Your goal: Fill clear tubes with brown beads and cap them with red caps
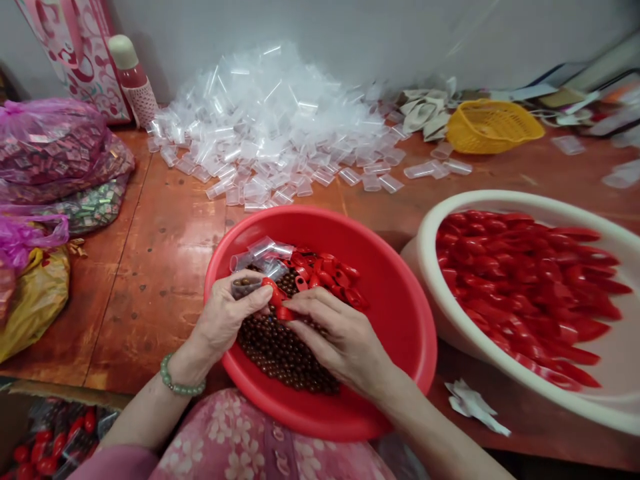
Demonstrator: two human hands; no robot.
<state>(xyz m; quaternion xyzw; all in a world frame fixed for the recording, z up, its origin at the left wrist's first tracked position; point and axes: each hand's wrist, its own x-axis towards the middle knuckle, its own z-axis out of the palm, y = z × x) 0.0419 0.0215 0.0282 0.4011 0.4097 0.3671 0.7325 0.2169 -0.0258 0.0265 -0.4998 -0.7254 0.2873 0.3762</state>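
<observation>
Left hand (225,320) pinches clear tube (253,288) (seemingly holding beads (243,283)).

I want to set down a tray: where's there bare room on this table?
Bare tabletop shows between the pink plastic bags and the red basin, and between the clear plastic sleeves and the white basin. It's crowded inside the red basin, around the left hand and right hand.
</observation>
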